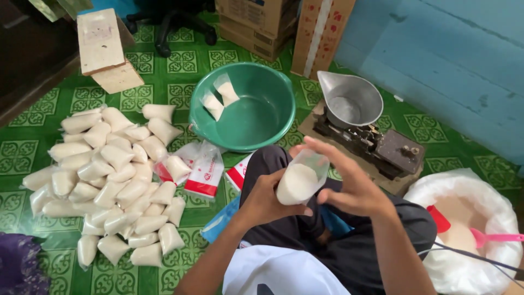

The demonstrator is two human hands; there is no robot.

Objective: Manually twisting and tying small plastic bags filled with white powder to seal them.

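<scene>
A person sits on a green patterned floor point(164, 82), seen from above. Well to the left of the hands lies a big pile of filled bags point(109, 180), plump and white. Ahead of the hands stands a green basin point(262, 117) with two small bags inside. Ahead and to the right is a metal scale point(363, 128) with a scoop pan; further right, a sack point(480, 207) of white grain holds a pink scoop point(494, 237).

Between the hands, over the lap, is one small bag point(301, 180), upright and part full. The left hand point(262, 199) cups its base; the right hand point(352, 186) has fingers loosely spread around its empty top. Closing it cleanly likely needs the bag kept upright and the neck gathered tight above the grain.
</scene>
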